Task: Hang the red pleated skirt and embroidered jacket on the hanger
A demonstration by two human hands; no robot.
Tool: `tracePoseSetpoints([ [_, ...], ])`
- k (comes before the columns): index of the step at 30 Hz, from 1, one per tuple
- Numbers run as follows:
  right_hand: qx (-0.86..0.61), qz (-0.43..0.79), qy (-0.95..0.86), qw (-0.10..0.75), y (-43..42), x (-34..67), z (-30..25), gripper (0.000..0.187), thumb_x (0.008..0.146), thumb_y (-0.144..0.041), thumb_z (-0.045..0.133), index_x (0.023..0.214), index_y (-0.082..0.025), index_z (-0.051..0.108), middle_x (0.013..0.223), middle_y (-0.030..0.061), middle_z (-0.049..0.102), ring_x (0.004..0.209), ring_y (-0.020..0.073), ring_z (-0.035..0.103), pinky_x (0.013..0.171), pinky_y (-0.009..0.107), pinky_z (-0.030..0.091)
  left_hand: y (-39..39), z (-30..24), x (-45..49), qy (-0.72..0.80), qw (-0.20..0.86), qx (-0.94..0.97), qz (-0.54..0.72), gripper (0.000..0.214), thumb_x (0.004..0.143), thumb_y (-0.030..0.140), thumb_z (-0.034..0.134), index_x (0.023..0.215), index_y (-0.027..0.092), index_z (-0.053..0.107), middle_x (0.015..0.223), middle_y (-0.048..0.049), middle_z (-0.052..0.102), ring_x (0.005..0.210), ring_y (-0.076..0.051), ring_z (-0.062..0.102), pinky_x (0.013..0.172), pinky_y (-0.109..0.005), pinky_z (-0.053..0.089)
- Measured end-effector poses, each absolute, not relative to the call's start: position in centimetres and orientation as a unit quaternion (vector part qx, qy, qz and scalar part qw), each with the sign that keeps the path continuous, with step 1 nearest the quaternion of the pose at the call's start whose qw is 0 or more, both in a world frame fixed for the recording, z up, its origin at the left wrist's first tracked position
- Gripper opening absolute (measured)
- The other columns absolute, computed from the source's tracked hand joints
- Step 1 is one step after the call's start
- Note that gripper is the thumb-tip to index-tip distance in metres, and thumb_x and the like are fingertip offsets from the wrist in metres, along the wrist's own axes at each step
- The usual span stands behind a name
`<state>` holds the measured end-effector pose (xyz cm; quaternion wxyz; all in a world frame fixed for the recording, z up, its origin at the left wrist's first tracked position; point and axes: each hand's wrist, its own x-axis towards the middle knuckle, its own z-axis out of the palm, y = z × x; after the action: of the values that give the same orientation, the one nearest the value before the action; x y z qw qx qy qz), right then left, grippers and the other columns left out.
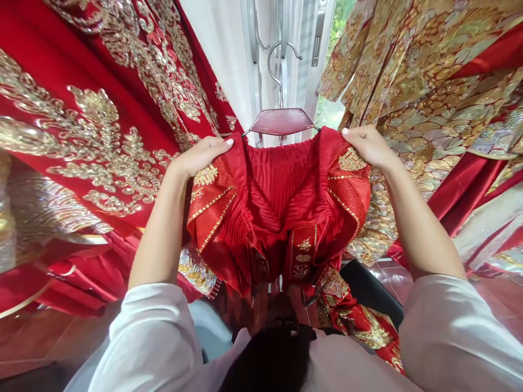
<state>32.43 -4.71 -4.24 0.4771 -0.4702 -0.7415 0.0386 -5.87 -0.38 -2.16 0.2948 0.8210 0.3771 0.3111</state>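
A red pleated garment [281, 185] with gold embroidery and beaded trim hangs in front of me on a hanger [281, 121] with a dark red wooden centre and a metal hook. My left hand [206, 155] is closed on its left shoulder, thumb on top and fingers behind the cloth. On the opposite shoulder, my right hand [365, 144] grips the fabric in the same way. The hook stands upright above the garment, before a metal frame; whether it rests on anything I cannot tell.
Red cloth with gold sequin embroidery [98, 109] hangs close on the left. Gold patterned garments [425, 92] hang on the right. Below are a red and gold cloth [368, 326], a black surface [370, 286] and a pale blue-grey object [210, 321]. A door frame [316, 43] stands behind.
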Motion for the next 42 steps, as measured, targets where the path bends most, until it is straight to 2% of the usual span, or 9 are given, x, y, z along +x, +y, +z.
tracePoseSetpoints([
  [7,-0.507,0.011,-0.745,0.434,-6.7,32.1,-3.7,0.062,0.082,-0.070,0.041,0.051,-0.020,0.021,0.050,-0.0020,0.019,0.050,0.0094,0.021,0.051,0.026,0.019,-2.0,-4.0,-5.8,0.393,0.035,0.830,0.395,0.049,0.082,0.064,0.047,0.063,0.019,0.044,0.058,0.0012,0.044,0.061,-0.013,0.040,0.059,-0.026,0.031],
  [10,-0.559,-0.105,-0.684,0.457,-8.5,31.1,-4.6,0.050,0.088,-0.057,0.039,0.055,-0.020,0.037,0.054,0.0022,0.035,0.057,0.0146,0.038,0.057,0.029,0.030,-2.4,-3.9,-5.7,0.408,0.017,0.834,0.370,0.051,0.085,0.065,0.044,0.063,0.019,0.041,0.060,0.0018,0.041,0.059,-0.011,0.035,0.060,-0.028,0.028],
  [13,-0.606,-0.206,-0.605,0.474,-12.2,29.5,-7.8,0.036,0.088,-0.049,0.039,0.090,-0.020,0.061,0.087,0.0125,0.058,0.091,0.0281,0.053,0.076,0.041,0.042,-2.7,-3.8,-5.6,0.425,0.015,0.825,0.372,0.053,0.084,0.067,0.043,0.062,0.019,0.040,0.059,0.0015,0.041,0.057,-0.011,0.033,0.058,-0.029,0.025],
  [18,-0.673,-0.188,-0.619,0.359,-16.7,28.6,-13.7,0.069,0.077,-0.042,0.055,0.138,-0.017,0.038,0.134,0.0213,0.042,0.122,0.0424,0.040,0.088,0.056,0.041,-2.7,-3.7,-5.5,0.436,0.022,0.823,0.364,0.053,0.082,0.066,0.041,0.061,0.018,0.036,0.059,0.0021,0.037,0.058,-0.010,0.030,0.057,-0.028,0.024],
  [25,-0.725,-0.272,-0.486,0.406,-17.5,34.0,-13.5,0.026,0.074,-0.015,0.045,0.093,-0.020,0.063,0.096,0.0157,0.058,0.094,0.0339,0.056,0.073,0.046,0.046,-2.8,-4.2,-5.2,0.458,-0.002,0.810,0.366,0.051,0.080,0.064,0.041,0.059,0.019,0.032,0.058,0.0020,0.033,0.056,-0.010,0.030,0.057,-0.027,0.024],
  [29,-0.730,-0.351,-0.500,0.305,-17.2,33.2,-16.3,0.025,0.081,-0.010,0.039,0.073,-0.017,0.061,0.075,0.0118,0.058,0.076,0.0247,0.056,0.067,0.037,0.045,-3.1,-4.5,-4.7,0.476,0.003,0.797,0.372,0.042,0.080,0.056,0.039,0.059,0.019,0.034,0.057,0.0023,0.033,0.055,-0.011,0.030,0.055,-0.025,0.025],
  [35,-0.757,-0.102,-0.644,0.054,-17.5,27.8,-16.0,0.024,0.090,-0.020,0.045,0.110,-0.013,0.058,0.093,0.0143,0.064,0.079,0.0220,0.062,0.058,0.026,0.039,-3.8,-3.5,-5.3,0.497,-0.056,0.804,0.321,0.039,0.082,0.055,0.035,0.067,0.019,0.041,0.063,0.0000,0.046,0.060,-0.014,0.040,0.060,-0.025,0.029],
  [39,-0.684,0.104,-0.716,-0.098,-19.1,27.6,-13.1,0.018,0.083,-0.030,0.062,0.079,-0.013,0.066,0.075,0.0118,0.065,0.072,0.0236,0.064,0.058,0.027,0.038,-4.4,-3.6,-5.3,0.493,-0.051,0.804,0.327,0.037,0.084,0.053,0.034,0.070,0.019,0.040,0.067,-0.0007,0.048,0.061,-0.014,0.042,0.061,-0.026,0.030],
  [42,-0.621,0.159,-0.765,-0.056,-19.3,28.4,-11.1,0.022,0.084,-0.035,0.060,0.073,-0.017,0.067,0.074,0.0073,0.066,0.068,0.0203,0.063,0.061,0.029,0.042,-4.5,-3.5,-5.1,0.493,-0.038,0.805,0.327,0.037,0.085,0.052,0.036,0.075,0.018,0.048,0.070,-0.0024,0.054,0.064,-0.015,0.045,0.064,-0.026,0.033],
])
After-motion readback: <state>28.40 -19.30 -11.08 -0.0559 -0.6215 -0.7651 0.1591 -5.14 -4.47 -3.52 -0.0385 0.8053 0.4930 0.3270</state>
